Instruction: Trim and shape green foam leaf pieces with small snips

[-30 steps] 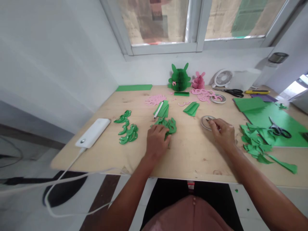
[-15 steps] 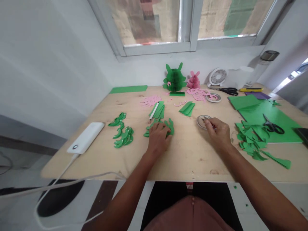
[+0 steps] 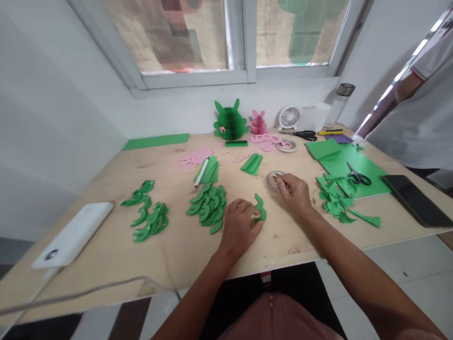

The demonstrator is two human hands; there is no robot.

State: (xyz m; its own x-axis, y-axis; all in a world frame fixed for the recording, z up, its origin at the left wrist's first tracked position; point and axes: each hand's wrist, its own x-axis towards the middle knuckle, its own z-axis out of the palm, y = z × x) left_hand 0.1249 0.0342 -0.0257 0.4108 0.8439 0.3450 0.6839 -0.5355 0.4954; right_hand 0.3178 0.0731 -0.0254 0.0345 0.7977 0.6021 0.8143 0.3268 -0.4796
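My left hand [image 3: 241,224] rests on the wood just right of a pile of curved green paper pieces [image 3: 208,205]. Its fingers are spread and bent, with the fingertips near a wavy green piece [image 3: 261,208]. My right hand [image 3: 295,191] is closed in a pinch on a small pointed tool, over a roll of tape [image 3: 272,180] lying flat; most of the tool is hidden by the fingers. More green curved pieces [image 3: 152,222] lie at the left. Folded green strips [image 3: 252,164] and a white pen [image 3: 201,173] are behind the hands.
A white power bank [image 3: 72,233] with a cable lies at the left. Green scraps [image 3: 334,200], scissors [image 3: 358,175] and a phone [image 3: 419,200] are at the right. Paper figures [image 3: 230,123] and a fan [image 3: 289,117] stand behind. A person in white [image 3: 421,113] stands at far right.
The view has turned to the right. My left hand has moved off the green pile to its right side, beside the wavy piece. A person has come into view.
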